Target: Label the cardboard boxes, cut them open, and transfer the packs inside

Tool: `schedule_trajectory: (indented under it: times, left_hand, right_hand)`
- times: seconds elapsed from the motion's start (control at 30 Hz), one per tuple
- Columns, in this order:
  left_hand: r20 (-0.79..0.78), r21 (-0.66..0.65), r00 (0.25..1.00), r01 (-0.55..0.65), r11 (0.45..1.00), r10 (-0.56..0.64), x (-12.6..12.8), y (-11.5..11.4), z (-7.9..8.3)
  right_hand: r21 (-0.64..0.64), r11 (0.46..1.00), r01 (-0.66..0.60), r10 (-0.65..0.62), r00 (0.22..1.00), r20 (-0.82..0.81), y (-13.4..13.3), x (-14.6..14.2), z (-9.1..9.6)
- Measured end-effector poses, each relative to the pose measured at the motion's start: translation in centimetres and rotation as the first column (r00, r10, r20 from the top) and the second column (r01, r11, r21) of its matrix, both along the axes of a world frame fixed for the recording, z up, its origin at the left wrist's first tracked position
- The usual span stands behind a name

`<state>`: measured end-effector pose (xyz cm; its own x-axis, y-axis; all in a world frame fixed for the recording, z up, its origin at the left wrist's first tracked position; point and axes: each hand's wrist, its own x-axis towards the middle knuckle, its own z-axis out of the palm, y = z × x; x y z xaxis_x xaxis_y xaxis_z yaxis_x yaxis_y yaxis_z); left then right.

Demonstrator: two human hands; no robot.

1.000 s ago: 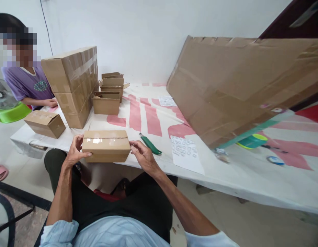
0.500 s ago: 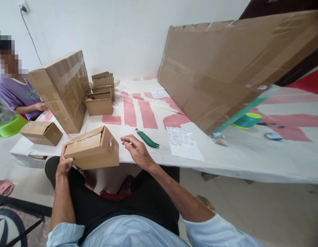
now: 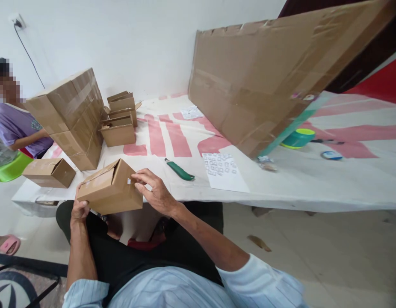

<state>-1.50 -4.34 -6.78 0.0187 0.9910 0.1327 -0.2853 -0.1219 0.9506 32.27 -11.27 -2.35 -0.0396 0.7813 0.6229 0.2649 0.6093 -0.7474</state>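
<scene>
A small taped cardboard box [image 3: 110, 188] is held tilted above my lap at the table's front edge. My left hand [image 3: 78, 208] grips its left end from below. My right hand [image 3: 153, 191] rests with its fingertips pinched on the box's right end, by a small white label or tape end near the top corner. A green utility knife [image 3: 179, 170] lies on the table just right of my right hand. A white sheet of small labels [image 3: 223, 170] lies beyond the knife.
A stack of large taped boxes [image 3: 71, 115] stands at the left with small open boxes [image 3: 119, 128] beside it and a closed one [image 3: 48, 172] near the table corner. A big cardboard sheet [image 3: 265, 77] leans at the right. Another person [image 3: 15, 122] sits at the far left.
The box was turned from flat and level in both hands to tilted with one end towards me. My right hand let go, then came back to the box's right end.
</scene>
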Motion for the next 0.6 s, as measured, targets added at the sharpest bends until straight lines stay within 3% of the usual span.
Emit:
schedule_trajectory:
  times: [0.23, 0.6]
  left_hand:
    - [-0.004, 0.005, 1.0, -0.012, 1.0, 0.012, 0.23, -0.19, -0.15]
    - [0.014, -0.002, 1.0, -0.006, 1.0, 0.006, 0.04, -0.11, -0.48]
  right_hand:
    - [0.098, 0.995, 0.036, -0.042, 0.997, 0.062, -0.28, -1.19, 0.6]
    - [0.067, 0.997, 0.029, -0.03, 0.999, 0.016, -0.3, -0.92, 0.4]
